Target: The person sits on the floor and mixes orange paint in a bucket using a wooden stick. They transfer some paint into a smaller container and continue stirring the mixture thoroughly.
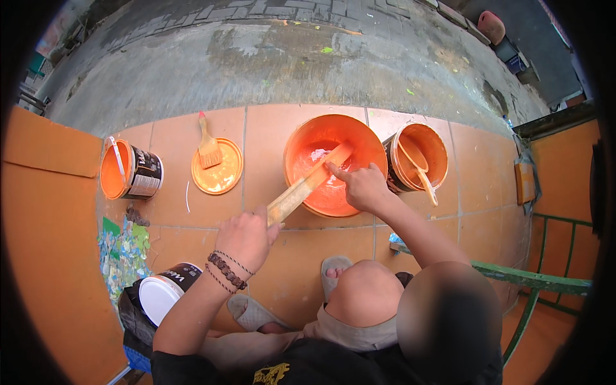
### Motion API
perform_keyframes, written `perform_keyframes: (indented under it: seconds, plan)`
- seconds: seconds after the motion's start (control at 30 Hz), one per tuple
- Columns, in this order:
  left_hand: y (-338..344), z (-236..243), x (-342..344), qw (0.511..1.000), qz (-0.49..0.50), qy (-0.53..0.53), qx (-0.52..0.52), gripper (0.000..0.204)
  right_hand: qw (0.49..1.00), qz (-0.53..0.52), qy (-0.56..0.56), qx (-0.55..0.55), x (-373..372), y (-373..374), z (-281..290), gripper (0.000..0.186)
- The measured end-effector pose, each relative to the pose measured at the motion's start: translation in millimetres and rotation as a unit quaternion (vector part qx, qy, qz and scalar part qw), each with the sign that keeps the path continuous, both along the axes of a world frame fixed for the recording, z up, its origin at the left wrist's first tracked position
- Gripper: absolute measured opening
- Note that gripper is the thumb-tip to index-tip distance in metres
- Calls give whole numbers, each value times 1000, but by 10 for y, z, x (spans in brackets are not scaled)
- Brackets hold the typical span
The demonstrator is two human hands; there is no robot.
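Observation:
My left hand (247, 234) is wrapped round the lower end of a flat wooden stick (292, 199). Its far end is coated in orange paint and rests over a big orange bucket (295, 144) with wet orange paint at the bottom. My right hand (367, 188) hangs over the bucket's right side, its index finger stretched out to touch the painted part of the stick. Right of the bucket, a paint can (439, 144) smeared with orange holds a long-handled dipper (420, 168). Left of the bucket, a paintbrush (209, 151) lies across an orange-coated lid (221, 183).
An orange-stained can (146, 172) stands on its side at far left, near colourful paper scraps (122, 250). A white-lidded tub (160, 300) sits beside my left forearm. A green metal rail (532, 278) runs at right. Beyond the tiled ledge (263, 122) lies concrete ground.

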State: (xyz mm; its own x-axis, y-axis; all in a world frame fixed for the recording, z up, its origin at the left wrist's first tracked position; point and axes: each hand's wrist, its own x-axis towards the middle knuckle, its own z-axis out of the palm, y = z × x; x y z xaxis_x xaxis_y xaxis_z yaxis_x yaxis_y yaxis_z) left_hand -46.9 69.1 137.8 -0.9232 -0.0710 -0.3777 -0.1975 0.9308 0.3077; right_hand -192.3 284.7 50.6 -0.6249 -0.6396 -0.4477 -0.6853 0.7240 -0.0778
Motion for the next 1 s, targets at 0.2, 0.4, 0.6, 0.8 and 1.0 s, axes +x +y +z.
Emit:
perform_keyframes:
  seconds: [0.2, 0.4, 0.6, 0.8, 1.0]
  plan:
    - [17, -6, -4, 1000, 1, -3, -1, 32, 999, 30, -4, -13, 302, -167, 93, 71]
    - [-1, -1, -4, 1000, -11, 12, -2, 31, 998, -14, -38, 44, 45, -64, -64, 71]
    - [-20, -6, -6, 1000, -16, 25, 4, 30, 997, -34, -37, 67, -142, 14, -206, 68]
    - [-56, 26, -20, 1000, -13, 12, 15, 30, 993, -57, -35, 92, -269, 17, -297, 66]
    - [-130, 75, -26, 999, -6, 3, 39, 31, 991, -86, -39, 93, -333, -35, -301, 64]
